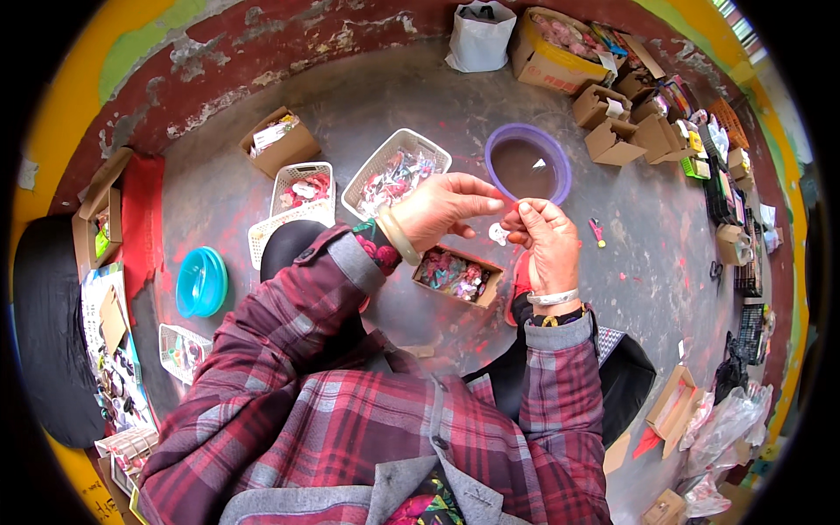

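Both hands meet above the floor, a red bit at the fingertips

The grey floor (647, 297) fills most of the frame, with a dark red wall (262, 66) curving across the top. A plaid jacket (350, 420) takes up the lower middle. At the upper right stands a big carton (551, 74) with pinkish goods at its mouth, a white bag (479, 39) to its left. Right of the upper centre is a purple basin (565, 164), brownish inside. A pale basket (371, 163) of mixed scraps sits at the upper centre, and teal bowls (199, 284) lie left of centre. A small box (451, 297) of coloured pieces is at the centre, below the hands.

The left hand (446, 208) comes in from the left, fingers stretched toward the other; whether they grip anything I cannot tell. The right hand (549, 241) has thumb and forefinger pinched together on the red bit (508, 200), just below the basin in the frame, too small to identify. A pink tool (598, 233) lies to the right
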Demonstrator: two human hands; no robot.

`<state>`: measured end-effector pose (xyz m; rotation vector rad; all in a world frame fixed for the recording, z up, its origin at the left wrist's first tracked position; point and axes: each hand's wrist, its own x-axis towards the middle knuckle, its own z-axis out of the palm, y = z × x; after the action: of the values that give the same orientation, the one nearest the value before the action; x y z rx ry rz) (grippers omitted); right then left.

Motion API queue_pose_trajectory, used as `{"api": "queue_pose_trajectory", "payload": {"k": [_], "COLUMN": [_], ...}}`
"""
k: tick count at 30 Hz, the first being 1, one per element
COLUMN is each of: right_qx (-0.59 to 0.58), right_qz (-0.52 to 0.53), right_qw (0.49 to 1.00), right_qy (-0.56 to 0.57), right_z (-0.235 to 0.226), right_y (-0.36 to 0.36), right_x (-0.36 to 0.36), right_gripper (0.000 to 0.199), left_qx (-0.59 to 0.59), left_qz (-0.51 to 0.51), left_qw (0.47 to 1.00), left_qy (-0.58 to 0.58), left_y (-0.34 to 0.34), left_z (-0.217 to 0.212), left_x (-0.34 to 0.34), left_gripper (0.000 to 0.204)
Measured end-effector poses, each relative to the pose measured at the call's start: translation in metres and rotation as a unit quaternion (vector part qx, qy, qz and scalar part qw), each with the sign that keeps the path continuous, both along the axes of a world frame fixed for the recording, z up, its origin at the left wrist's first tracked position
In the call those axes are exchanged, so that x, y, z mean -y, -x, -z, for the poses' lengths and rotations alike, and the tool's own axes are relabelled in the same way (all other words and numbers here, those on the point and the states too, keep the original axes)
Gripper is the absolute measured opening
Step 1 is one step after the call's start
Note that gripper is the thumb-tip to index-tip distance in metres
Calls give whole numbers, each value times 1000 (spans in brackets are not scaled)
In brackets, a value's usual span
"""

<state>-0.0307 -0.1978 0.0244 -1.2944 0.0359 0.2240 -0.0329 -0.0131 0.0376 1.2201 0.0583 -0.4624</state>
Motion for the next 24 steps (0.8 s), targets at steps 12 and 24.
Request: {"api": "queue_pose_trajectory", "payload": {"k": [12,24], "right_qx": [6,12], "right_qz": [58,67], "right_qw": [998,996], "right_qy": [12,-63], "right_z": [11,2], "right_y": [-8,-10], "right_x": [4,9], "right_gripper": [14,13], "left_qx": [-98,-86], "left_qz": [-13,-70], "left_qw": [986,983], "left_qy": [133,148], "left_y": [-12,-18], "left_z": [25,36], "left_x": [-1,-5], "left_gripper": [13,15]}}
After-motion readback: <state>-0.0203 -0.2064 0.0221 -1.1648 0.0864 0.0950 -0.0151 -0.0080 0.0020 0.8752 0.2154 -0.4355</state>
